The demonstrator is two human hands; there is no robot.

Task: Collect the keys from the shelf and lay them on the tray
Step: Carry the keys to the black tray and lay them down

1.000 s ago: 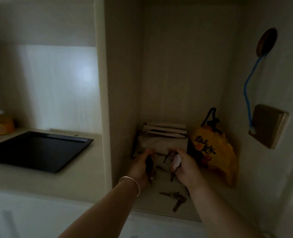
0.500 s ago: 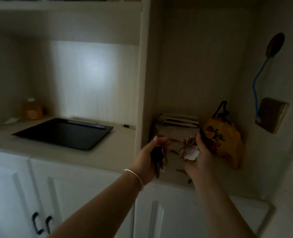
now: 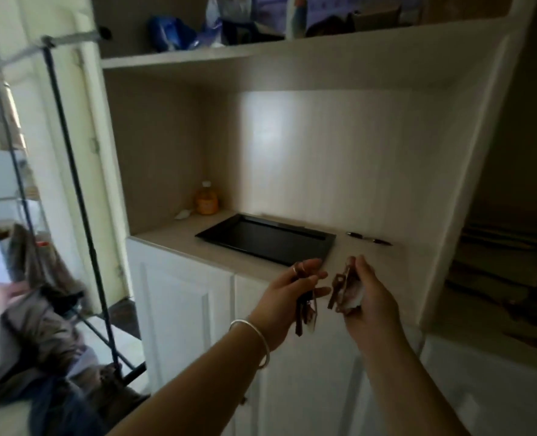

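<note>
Head view, looking down past both forearms: the keys are split into two bunches, one in each hand, both held in the air in front of the white cabinet doors [image 3: 182, 313] and just short of the counter's front edge. The left-hand bunch [image 3: 305, 313] hangs straight down from a ring hooked over the fingers; it reads as a few dark, brownish blades and a darker fob, blurred together so I cannot count them. The left hand [image 3: 287, 297] is loosely curled, fingers pinching the ring, a thin silver bangle [image 3: 254, 338] on the wrist. The right-hand bunch [image 3: 342, 286] is reddish-brown, its blades fanning down and left, with something pale and white tucked under it against the palm. The right hand [image 3: 369, 297] is cupped round that bunch, thumb and fingertips closed on its upper end. The two bunches sit near each other, not touching.

Just beyond the hands lies the black tray [image 3: 267, 239], a shallow rectangle flat on the pale counter [image 3: 172, 237] inside the open niche. A pen [image 3: 369, 239] lies on the counter to the tray's right. In the back left corner stands an orange bottle [image 3: 206, 198], with a small white scrap beside it.
</note>
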